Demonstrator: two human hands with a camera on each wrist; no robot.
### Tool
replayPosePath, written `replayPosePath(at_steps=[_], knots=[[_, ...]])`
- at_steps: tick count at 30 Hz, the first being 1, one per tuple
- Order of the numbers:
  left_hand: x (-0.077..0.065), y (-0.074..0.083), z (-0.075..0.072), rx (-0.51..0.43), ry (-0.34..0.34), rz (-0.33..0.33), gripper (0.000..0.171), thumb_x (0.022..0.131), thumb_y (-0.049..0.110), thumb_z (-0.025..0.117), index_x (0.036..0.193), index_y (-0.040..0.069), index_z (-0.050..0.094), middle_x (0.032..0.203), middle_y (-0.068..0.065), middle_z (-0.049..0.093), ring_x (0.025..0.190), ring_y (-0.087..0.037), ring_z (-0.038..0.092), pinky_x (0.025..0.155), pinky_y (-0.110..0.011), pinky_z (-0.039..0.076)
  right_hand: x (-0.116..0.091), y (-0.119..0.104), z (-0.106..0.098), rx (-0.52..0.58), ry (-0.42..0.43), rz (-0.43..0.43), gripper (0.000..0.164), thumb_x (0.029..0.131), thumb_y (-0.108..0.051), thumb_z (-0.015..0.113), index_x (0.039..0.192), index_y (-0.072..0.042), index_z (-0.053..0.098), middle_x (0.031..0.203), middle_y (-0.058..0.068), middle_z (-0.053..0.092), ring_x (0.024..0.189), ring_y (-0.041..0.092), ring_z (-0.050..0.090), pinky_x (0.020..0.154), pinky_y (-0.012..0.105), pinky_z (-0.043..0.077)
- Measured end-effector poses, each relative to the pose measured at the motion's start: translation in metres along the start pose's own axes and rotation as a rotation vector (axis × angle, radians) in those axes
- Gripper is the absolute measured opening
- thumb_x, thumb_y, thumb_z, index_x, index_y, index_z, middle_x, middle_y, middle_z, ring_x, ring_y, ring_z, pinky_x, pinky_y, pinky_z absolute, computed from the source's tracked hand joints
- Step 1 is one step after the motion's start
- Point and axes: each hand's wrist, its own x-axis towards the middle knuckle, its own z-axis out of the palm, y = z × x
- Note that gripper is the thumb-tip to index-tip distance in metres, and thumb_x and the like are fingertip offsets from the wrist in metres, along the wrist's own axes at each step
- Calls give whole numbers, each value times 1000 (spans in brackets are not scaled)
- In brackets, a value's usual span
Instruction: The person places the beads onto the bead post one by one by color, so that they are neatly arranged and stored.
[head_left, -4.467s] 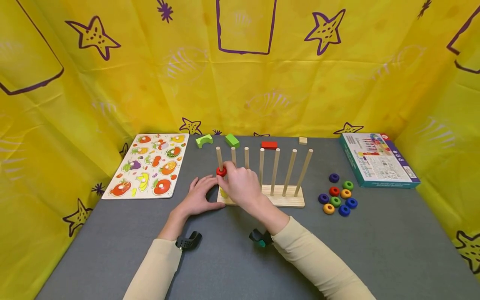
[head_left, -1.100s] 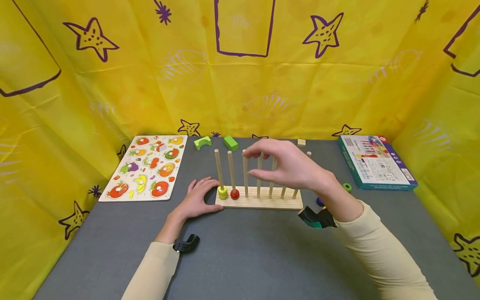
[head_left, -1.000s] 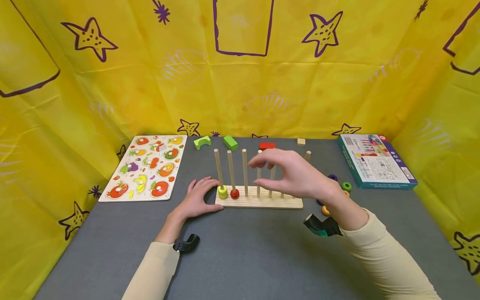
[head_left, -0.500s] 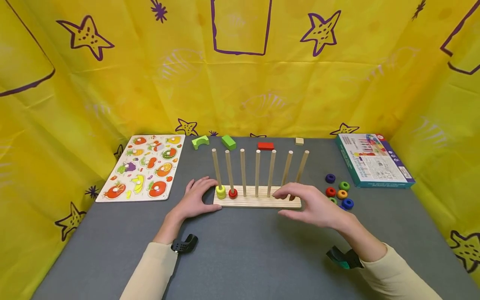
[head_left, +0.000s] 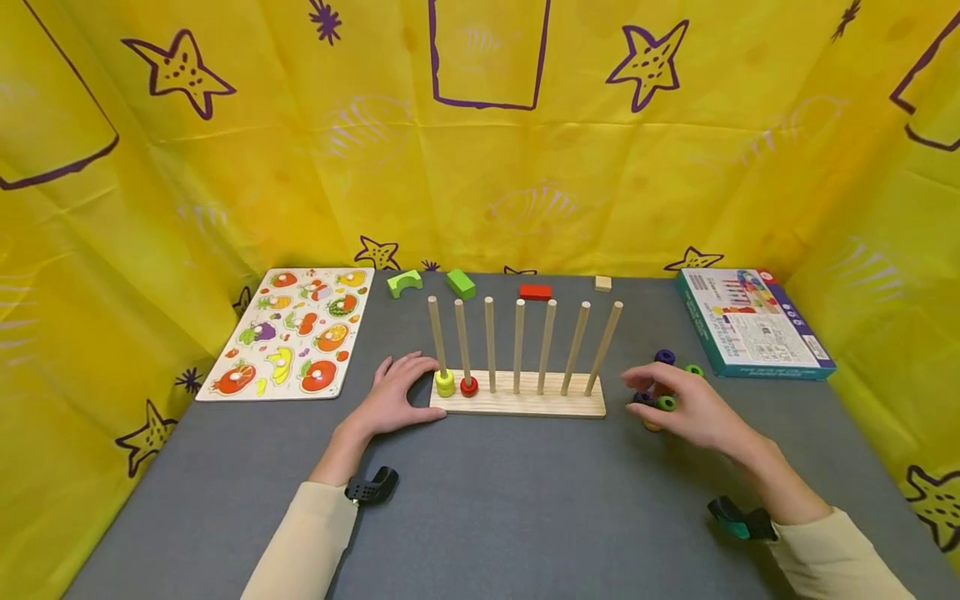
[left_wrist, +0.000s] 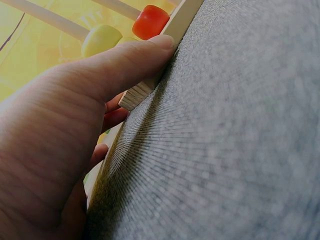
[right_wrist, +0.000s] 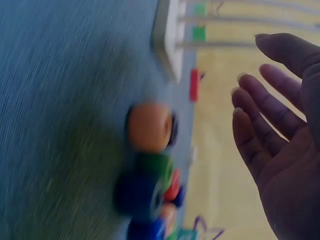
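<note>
A wooden peg stand (head_left: 525,405) with a row of upright pegs sits mid-table. Yellow rings (head_left: 445,384) are stacked on its leftmost peg, and one red ring (head_left: 469,387) is on the second. My left hand (head_left: 392,398) grips the stand's left end, thumb along the front edge and fingers around the far side; the left wrist view shows the thumb (left_wrist: 135,62) against the base. My right hand (head_left: 693,408) hovers over the loose rings at the right, fingers apart and holding nothing. In the right wrist view an orange ring (right_wrist: 149,127) and blue ring (right_wrist: 137,195) lie below it, blurred.
A fruit puzzle board (head_left: 288,337) lies at the left. Along the back are a green arch block (head_left: 405,284), a green block (head_left: 461,284), a red block (head_left: 536,292) and a small plain block (head_left: 603,284). A game box (head_left: 753,325) lies back right.
The red ring has gone down onto the second peg from my right hand. That hand has since moved right and down, from above the pegs to the loose rings. My left hand stays put.
</note>
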Motion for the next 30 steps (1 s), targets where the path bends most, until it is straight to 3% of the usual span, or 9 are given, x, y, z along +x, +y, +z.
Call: replayPosePath(at_steps=[6, 12, 22, 25, 30], knots=[[0, 1, -1, 3, 3, 5, 72, 78, 48, 83, 136, 12, 59, 141, -10, 56, 144, -35, 32, 113, -66, 6, -11, 31, -10, -39, 0, 59, 38, 86, -6, 81, 121, -4, 67, 107, 7, 71, 93, 24, 67, 80, 29, 55], [0, 2, -1, 2, 1, 3, 72, 78, 48, 83, 136, 12, 59, 141, -9, 56, 144, -35, 32, 113, -66, 6, -15, 54, -20, -88, -3, 43, 41, 85, -2, 80, 123, -5, 67, 107, 5, 70, 90, 21, 64, 77, 28, 54], [1, 1, -3, 3, -8, -3, 72, 80, 49, 82, 137, 13, 59, 142, -9, 55, 145, -35, 31, 113, -66, 5, -8, 76, -34, -69, -120, 84, 35, 90, -3, 76, 124, -4, 67, 116, 8, 70, 96, 22, 63, 84, 26, 51], [1, 2, -3, 2, -9, -4, 72, 79, 49, 82, 137, 13, 59, 142, -9, 55, 145, -35, 31, 113, -66, 5, -7, 80, -36, -76, -168, 126, 35, 90, -6, 76, 124, -5, 68, 119, 9, 69, 99, 24, 61, 86, 30, 51], [0, 2, -2, 5, -9, -5, 72, 79, 49, 82, 137, 13, 59, 142, -9, 55, 145, -35, 31, 113, -66, 5, -5, 83, -36, -86, -236, 180, 32, 90, -8, 76, 122, -7, 69, 120, 12, 68, 102, 26, 60, 89, 46, 51]])
